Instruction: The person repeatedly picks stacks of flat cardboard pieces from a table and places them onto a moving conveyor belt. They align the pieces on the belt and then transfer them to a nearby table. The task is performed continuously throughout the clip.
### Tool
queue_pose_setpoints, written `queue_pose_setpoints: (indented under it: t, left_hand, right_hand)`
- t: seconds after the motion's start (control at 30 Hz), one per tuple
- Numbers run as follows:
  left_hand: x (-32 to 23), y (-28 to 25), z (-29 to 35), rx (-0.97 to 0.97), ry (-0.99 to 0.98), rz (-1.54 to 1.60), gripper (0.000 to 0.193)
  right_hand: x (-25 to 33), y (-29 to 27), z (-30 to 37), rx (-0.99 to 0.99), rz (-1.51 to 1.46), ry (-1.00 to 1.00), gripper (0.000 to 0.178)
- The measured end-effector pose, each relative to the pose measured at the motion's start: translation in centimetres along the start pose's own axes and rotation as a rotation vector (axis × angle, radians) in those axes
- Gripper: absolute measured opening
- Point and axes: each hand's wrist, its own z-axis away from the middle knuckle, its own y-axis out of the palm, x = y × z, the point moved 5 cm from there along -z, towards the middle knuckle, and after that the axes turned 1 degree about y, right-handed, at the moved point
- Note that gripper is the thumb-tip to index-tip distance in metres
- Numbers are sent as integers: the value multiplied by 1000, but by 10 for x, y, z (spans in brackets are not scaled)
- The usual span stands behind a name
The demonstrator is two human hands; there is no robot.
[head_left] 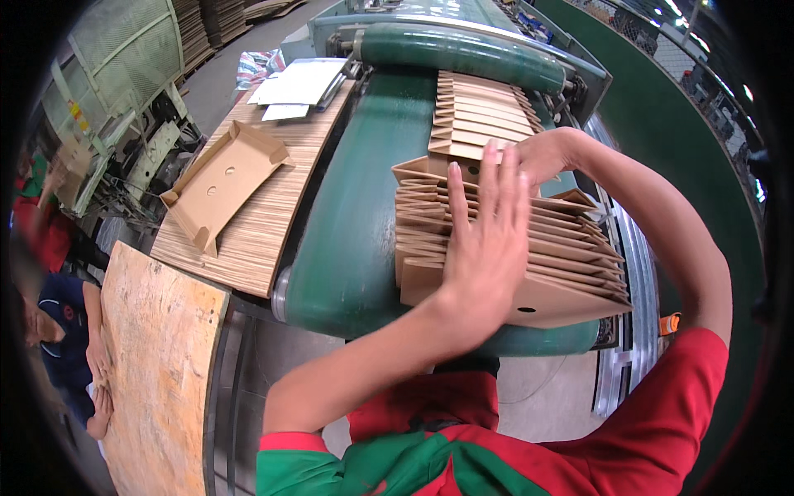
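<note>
A bundle of folded brown cardboard pieces point(571, 263) stands on edge at the near end of the green conveyor belt point(347, 215). My left hand point(488, 252) lies across the top of this bundle, its fingers stretched out and pointing away from me. My right hand point(542, 157) reaches round from the right to the bundle's far side, bent downward at the wrist. Its fingers are mostly hidden behind my left fingertips and the cardboard. Beyond both hands, a row of similar folded cardboard pieces point(480, 112) leans on the belt, running back under the green roller point(463, 56).
To the left, a striped wooden board point(256, 240) carries an open cardboard tray point(223, 186) and white sheets point(299, 84). A worn plywood board point(161, 364) is nearer, with a person in dark blue point(66, 331) beside it. A green wall point(662, 140) and metal rails point(641, 306) flank the right.
</note>
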Motion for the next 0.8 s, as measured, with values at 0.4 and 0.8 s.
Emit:
queue_pose_setpoints:
  t: [0.4, 0.8]
  left_hand:
    - [49, 59, -73, 390, 32, 227, 162]
    - [38, -40, 17, 338, 169, 184, 60]
  right_hand:
    - [-3, -20, 53, -139, 22, -158, 145]
    - [119, 85, 103, -789, 440, -258, 83]
